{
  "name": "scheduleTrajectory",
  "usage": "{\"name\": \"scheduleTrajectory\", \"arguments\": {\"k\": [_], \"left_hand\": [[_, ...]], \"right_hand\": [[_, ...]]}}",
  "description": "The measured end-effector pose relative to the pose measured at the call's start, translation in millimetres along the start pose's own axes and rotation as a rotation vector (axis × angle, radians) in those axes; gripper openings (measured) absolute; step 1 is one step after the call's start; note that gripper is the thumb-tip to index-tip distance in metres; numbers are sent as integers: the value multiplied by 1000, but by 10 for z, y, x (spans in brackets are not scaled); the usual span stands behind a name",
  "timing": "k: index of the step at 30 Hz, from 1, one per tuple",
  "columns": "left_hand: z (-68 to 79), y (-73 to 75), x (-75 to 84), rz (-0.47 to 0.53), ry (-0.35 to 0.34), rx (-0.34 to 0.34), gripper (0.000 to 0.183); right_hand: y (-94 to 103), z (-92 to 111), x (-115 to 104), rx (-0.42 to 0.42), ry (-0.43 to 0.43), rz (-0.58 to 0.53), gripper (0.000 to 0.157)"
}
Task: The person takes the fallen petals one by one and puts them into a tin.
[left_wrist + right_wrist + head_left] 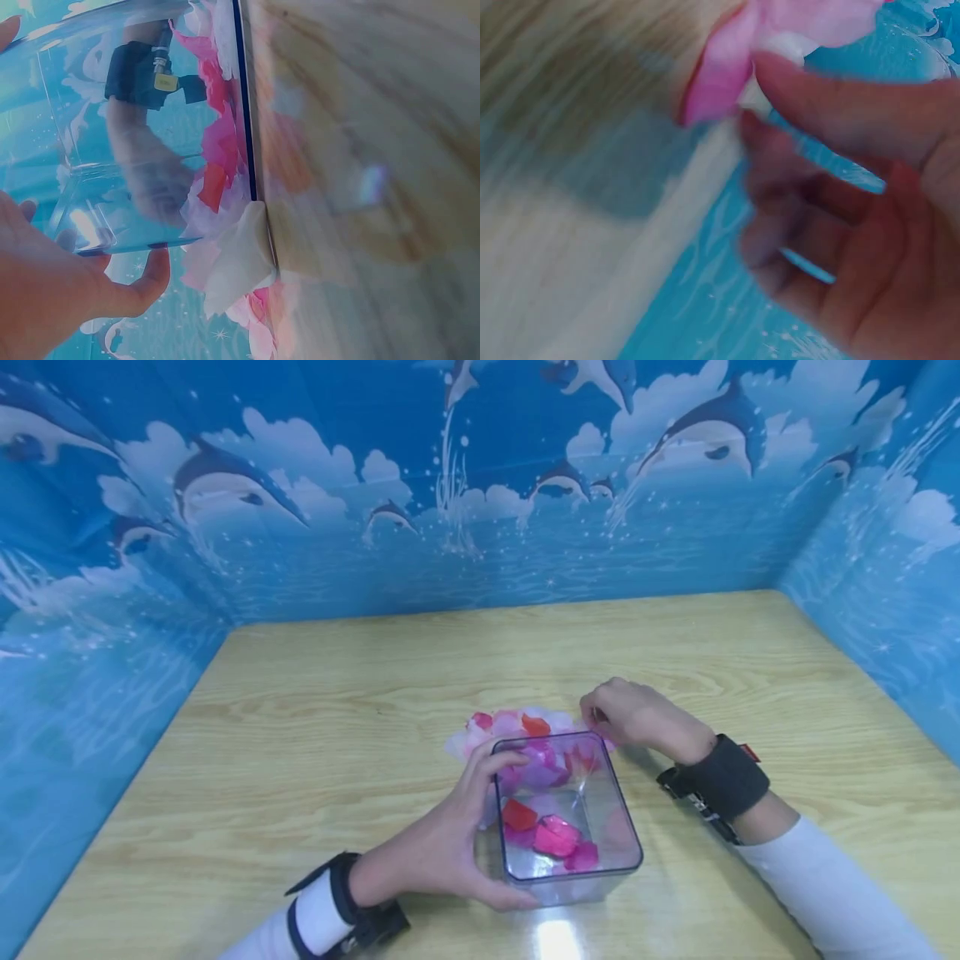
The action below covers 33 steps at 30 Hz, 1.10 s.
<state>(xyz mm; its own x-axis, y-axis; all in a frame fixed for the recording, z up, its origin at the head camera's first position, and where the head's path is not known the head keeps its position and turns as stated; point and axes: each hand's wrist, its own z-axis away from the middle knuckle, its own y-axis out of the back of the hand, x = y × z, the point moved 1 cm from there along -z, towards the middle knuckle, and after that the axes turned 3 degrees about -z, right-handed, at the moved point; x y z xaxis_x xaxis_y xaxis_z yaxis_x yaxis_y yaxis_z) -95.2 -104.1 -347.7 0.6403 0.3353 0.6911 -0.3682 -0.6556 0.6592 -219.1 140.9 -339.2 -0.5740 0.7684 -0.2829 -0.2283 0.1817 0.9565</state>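
My left hand (457, 835) grips the left side of a clear square plastic box (558, 887), fingers over the far rim and thumb near the front corner. Inside the box lie several red and pink artificial petals (557, 836). Behind it, a loose pile of petals (502, 723) in pink, white, lilac and red spreads on the table, partly seen through the box wall. My right hand (633, 714) is at the pile's right edge. In the right wrist view, its thumb and curled forefinger pinch at a pink petal (724, 75). The left wrist view shows petals (220, 146) along the box's far side.
The wood-grain table (337, 693) reaches back to a blue dolphin-print cloth (322, 552), which hangs behind it and along both sides. A dark strap (726, 778) with a device circles the right wrist, and another strap (343, 881) the left.
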Motion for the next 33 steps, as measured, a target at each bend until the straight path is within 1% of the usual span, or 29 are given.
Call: {"name": "scheduleTrajectory", "arguments": {"k": [2, 3, 4, 5, 7, 9, 10, 11, 12, 13, 15, 18, 19, 21, 23, 24, 26, 27, 28, 29, 30, 31, 33], "left_hand": [[-4, -2, 0, -10, -6, 4, 115], [-4, -4, -1, -12, -8, 5, 115], [-6, 0, 0, -19, -11, 7, 115], [-7, 3, 0, -22, -10, 7, 115], [-6, 6, 0, -17, -5, 7, 115], [-1, 2, 0, -6, 7, 2, 115], [1, 0, 0, -2, 12, 1, 116], [3, -3, -1, 1, 15, 0, 116], [5, -6, -1, 6, 17, 0, 116], [5, -8, -1, 7, 17, -1, 117], [2, -10, -1, 4, 4, 2, 117], [-5, -3, 2, -13, -12, 8, 116], [-7, -5, 1, -19, -15, 9, 116], [-6, -7, 0, -26, -12, 10, 115], [-8, -3, 4, -26, -18, 11, 115], [-8, -2, 6, -26, -22, 12, 115], [-13, -1, 9, -27, -48, 16, 113], [-17, -1, 10, -28, -63, 19, 113], [-21, -1, 10, -28, -70, 21, 113], [-25, -1, 10, -26, -76, 21, 112], [-26, 0, 10, -22, -72, 18, 113], [-25, 1, 10, -20, -67, 16, 113], [-30, 8, 7, -17, -46, 12, 114]], "right_hand": [[19, 5, -16, 58, -13, -5, 17], [29, 7, -23, 73, -25, -1, 13], [43, 11, -30, 67, -47, 0, 10], [52, 13, -35, 40, -70, 0, 11], [53, 20, -32, -49, -127, -2, 18], [38, 25, -16, -121, -145, 8, 17], [34, 26, -10, -128, -135, 9, 14], [35, 27, -6, -115, -116, -1, 12], [44, 28, -4, -75, -84, -21, 12], [63, 28, -8, -15, -38, -36, 14], [134, 30, -34, 127, 63, -86, 15], [311, 81, -125, 326, 195, -181, 8], [369, 114, -169, 383, 227, -203, 8], [468, 190, -279, 462, 286, -257, 10], [535, 268, -412, 492, 365, -301, 13], [551, 299, -480, 485, 421, -320, 14], [556, 343, -595, 441, 533, -359, 14], [552, 354, -634, 425, 576, -366, 15], [545, 358, -655, 417, 601, -367, 16], [537, 353, -654, 421, 605, -365, 18], [529, 339, -635, 438, 591, -359, 19], [520, 314, -597, 462, 555, -348, 20], [489, 243, -480, 478, 424, -301, 18]]}}
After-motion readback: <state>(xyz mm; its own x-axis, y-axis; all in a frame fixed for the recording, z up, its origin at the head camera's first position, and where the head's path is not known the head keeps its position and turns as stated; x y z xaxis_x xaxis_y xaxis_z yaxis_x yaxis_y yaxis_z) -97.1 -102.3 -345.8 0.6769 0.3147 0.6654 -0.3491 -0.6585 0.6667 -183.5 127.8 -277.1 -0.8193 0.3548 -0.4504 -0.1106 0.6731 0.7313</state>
